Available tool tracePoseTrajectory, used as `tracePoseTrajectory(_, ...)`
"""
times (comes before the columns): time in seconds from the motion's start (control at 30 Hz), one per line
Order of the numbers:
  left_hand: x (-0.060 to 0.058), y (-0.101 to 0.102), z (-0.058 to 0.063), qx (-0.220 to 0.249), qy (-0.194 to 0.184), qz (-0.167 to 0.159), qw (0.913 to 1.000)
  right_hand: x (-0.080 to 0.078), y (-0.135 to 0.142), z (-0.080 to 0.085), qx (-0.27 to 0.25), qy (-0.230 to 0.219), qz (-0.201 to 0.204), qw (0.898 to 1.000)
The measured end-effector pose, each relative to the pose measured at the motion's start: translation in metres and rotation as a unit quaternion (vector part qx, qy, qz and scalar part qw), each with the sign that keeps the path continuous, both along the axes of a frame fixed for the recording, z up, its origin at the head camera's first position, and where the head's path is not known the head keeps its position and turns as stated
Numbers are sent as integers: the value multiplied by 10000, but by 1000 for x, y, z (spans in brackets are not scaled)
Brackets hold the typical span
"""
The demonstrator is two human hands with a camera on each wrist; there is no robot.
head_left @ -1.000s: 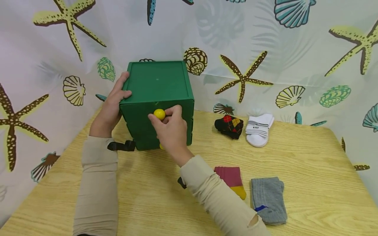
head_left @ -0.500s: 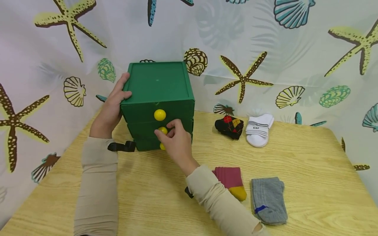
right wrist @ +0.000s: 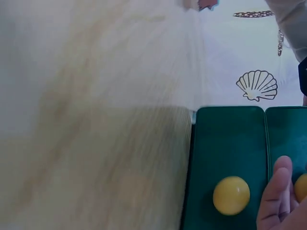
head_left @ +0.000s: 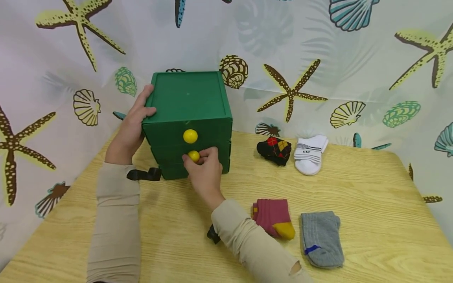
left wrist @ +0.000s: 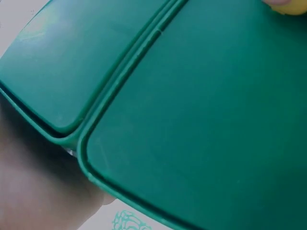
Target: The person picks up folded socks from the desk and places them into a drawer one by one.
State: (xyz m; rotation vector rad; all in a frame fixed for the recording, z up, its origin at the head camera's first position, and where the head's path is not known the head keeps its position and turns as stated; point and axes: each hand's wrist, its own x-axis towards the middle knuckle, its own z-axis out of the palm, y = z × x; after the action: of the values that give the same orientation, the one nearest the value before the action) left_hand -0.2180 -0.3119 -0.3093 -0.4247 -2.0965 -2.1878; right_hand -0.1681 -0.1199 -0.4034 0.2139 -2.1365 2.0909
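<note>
A green plastic drawer cabinet [head_left: 187, 96] with yellow ball knobs stands on the table in the head view. My left hand [head_left: 129, 125] lies against its left side, fingers extended along the upper edge. The right hand [head_left: 207, 175] pinches the middle drawer's knob [head_left: 193, 155] between thumb and fingers. Above it, the top knob [head_left: 190, 136] is free. The lowest knob [right wrist: 231, 195] shows in the right wrist view; in the head view the right hand hides it. All the drawer fronts look flush. Green panels fill most of the left wrist view, with a yellow knob [left wrist: 290, 7] at its corner.
Right of the cabinet lie a black argyle sock bundle [head_left: 274, 151] and white striped socks [head_left: 311, 154]. Nearer the front are maroon socks with mustard heels [head_left: 272, 218] and folded grey socks [head_left: 322, 239]. A shell-patterned curtain [head_left: 290, 47] hangs close behind.
My right hand has let go of the top knob and moved down to the middle one, which it now pinches. The left hand stays on the cabinet's side.
</note>
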Motion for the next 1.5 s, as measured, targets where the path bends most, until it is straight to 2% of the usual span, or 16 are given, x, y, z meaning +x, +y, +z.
tracePoseTrajectory(0.13,0,1,0,34,-29,-11,10000,3,-4,-1,-301,-154,-190,9992)
tracePoseTrajectory(0.27,1,1,0,36,-14,-35,10000,8,-5,-2,-359,-177,-262,9989)
tracePoseTrajectory(0.47,2,0,1,41,8,-60,10000,17,-4,-2,-425,-216,-206,9987)
tracePoseTrajectory(0.7,4,-4,0,9,-81,71,9999,35,-2,-2,-345,-319,-164,9988)
tracePoseTrajectory(0.8,5,-5,-1,23,-77,98,9999,42,-1,-3,-462,-360,-74,9983)
tracePoseTrajectory(1.1,4,-4,-3,43,-41,-5,10000,48,-1,-7,-567,-427,-36,9975)
tracePoseTrajectory(1.27,4,-4,0,-253,-42,2,9997,49,1,-3,-540,-442,-71,9975)
tracePoseTrajectory(1.5,7,-5,4,-1016,-43,72,9948,49,5,0,-481,-455,-51,9978)
